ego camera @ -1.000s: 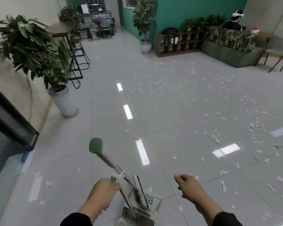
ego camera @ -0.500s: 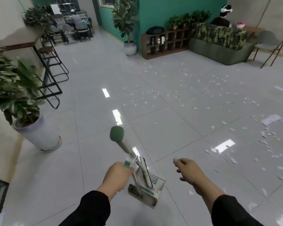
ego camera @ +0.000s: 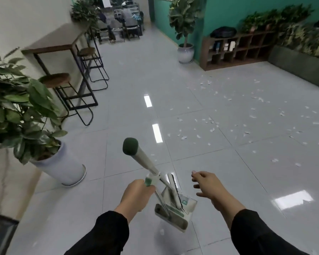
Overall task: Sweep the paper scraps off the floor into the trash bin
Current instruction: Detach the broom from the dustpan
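My left hand (ego camera: 136,194) grips the white and green handle of a dustpan (ego camera: 175,210) that hangs low over the grey tiled floor. A broom is clipped into it, and its long white handle with a dark green tip (ego camera: 130,146) slants up to the left. My right hand (ego camera: 208,184) hovers just right of the broom, fingers loosely spread, holding nothing. Several white paper scraps (ego camera: 210,124) lie scattered over the tiles ahead and to the right. No trash bin is in view.
A potted plant in a white pot (ego camera: 63,168) stands close on the left. Behind it are two bar stools (ego camera: 63,85) and a high wooden table (ego camera: 63,43). A second potted plant (ego camera: 185,52), a low wooden shelf (ego camera: 238,48) and a planter box (ego camera: 298,65) line the far right.
The view has swung left and moved forward, so the stools and table now show and the scraps sit farther right. My left hand still grips the dustpan handle; my right hand stays beside it.
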`<state>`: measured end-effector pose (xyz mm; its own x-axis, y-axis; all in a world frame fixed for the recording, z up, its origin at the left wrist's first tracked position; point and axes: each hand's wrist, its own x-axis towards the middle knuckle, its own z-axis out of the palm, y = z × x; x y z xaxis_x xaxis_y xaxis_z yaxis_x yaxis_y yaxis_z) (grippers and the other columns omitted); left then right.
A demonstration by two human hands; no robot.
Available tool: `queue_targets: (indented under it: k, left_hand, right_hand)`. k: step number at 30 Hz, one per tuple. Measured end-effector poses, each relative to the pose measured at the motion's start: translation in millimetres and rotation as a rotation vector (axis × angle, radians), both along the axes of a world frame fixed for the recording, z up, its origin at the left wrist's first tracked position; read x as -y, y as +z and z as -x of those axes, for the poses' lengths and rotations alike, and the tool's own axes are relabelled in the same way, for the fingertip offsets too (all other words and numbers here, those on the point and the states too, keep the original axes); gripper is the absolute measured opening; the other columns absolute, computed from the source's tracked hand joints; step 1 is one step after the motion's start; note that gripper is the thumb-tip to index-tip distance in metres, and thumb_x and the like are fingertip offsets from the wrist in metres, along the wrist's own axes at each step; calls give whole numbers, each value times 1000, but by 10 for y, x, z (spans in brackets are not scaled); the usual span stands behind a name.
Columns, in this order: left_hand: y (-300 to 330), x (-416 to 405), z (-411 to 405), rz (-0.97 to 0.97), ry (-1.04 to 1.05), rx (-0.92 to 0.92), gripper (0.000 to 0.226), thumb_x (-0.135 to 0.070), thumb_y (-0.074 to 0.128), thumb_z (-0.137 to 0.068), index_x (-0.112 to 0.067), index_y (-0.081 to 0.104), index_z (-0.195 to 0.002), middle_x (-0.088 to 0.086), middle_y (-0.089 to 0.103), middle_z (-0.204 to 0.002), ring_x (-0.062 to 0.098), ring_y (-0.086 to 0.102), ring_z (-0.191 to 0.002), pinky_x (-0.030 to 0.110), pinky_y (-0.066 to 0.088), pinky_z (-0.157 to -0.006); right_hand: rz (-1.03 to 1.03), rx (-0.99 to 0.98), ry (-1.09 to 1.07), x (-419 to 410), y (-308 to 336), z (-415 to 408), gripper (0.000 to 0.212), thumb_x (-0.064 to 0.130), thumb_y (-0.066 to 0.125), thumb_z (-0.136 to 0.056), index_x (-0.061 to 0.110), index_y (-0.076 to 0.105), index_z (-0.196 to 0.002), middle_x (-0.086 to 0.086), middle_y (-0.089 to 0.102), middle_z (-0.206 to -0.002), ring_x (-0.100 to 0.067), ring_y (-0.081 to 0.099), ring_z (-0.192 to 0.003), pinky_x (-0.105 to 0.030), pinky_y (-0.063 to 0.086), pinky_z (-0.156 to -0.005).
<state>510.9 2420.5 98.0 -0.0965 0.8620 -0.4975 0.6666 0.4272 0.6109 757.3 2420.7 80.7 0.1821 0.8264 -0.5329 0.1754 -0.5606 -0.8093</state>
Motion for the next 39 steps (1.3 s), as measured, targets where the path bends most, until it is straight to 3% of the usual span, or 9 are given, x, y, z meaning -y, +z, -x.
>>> queue_targets:
  k: [2, 7, 12, 19, 25, 27, 32, 37, 39]
  left_hand:
    - [9, -450, 87, 5, 22, 23, 27, -39, 52, -91, -17, 48, -76, 2, 42, -64, 20, 36, -55, 25, 30, -45]
    - [-107, -2057, 326, -39, 4, 61, 33, -40, 52, -90, -17, 38, -72, 4, 35, -64, 21, 29, -59, 28, 20, -48]
    - [-450, -4497, 670, -8, -118, 1, 32, -38, 50, -89, -15, 39, -70, 3, 38, -60, 22, 32, -55, 30, 26, -52]
    - [-198, -6676, 608, -1, -246, -167, 29, -26, 49, -90, -12, 43, -66, 3, 45, -61, 22, 36, -56, 31, 24, -52]
    - [-245, -8930, 459, -37, -227, -188, 30, -31, 51, -89, -13, 42, -68, 1, 43, -60, 22, 36, -54, 28, 30, -51]
    - [-347, -10018, 392, -36, -220, -205, 34, -34, 53, -92, -11, 46, -68, 1, 47, -61, 21, 39, -55, 29, 32, -51]
    - [-203, -11412, 434, -57, -302, -266, 32, -25, 46, -94, -15, 41, -64, 0, 45, -61, 17, 37, -55, 31, 27, -49]
    - [-94, -12811, 434, -59, -225, -169, 33, -29, 52, -94, -10, 47, -67, 3, 51, -63, 20, 41, -56, 32, 29, -50]
    - [-199, -13945, 369, -82, -232, -147, 33, -32, 53, -93, -10, 51, -69, 4, 56, -66, 20, 44, -57, 32, 31, -51]
  right_hand:
    - [19, -12, 40, -479, 12, 135, 30, 39, 54, -100, 12, 68, -104, -7, 70, -106, -24, 69, -95, -42, 59, -82]
    - [41, 0, 163, -2079, -21, 468, 27, 36, 54, -101, 14, 68, -106, -10, 71, -102, -20, 67, -78, -31, 54, -63]
    - [45, -2, 133, -4332, -198, 832, 28, 39, 53, -101, 16, 66, -110, -8, 73, -101, -24, 72, -84, -31, 58, -67]
    - [66, -123, 57, -6225, 94, 988, 25, 38, 57, -100, 16, 67, -108, -17, 73, -104, -23, 69, -72, -33, 55, -66]
    - [-13, -177, 17, -8465, 68, 758, 26, 36, 55, -101, 17, 63, -116, -13, 76, -94, -22, 70, -72, -34, 56, -66]
    - [-10, -217, 28, -9656, -75, 648, 25, 35, 54, -102, 16, 63, -115, -12, 76, -90, -23, 69, -71, -34, 56, -66]
    - [36, -200, 86, -11319, -36, 657, 29, 38, 53, -102, 13, 63, -113, -13, 75, -86, -26, 67, -72, -34, 55, -66]
    - [49, -236, 155, -12808, 177, 791, 29, 36, 51, -104, 12, 61, -116, -12, 76, -77, -24, 71, -69, -36, 57, -69]
    - [38, -242, 186, -13870, 173, 797, 29, 37, 51, -103, 13, 61, -115, -15, 76, -81, -25, 72, -70, -36, 57, -69]
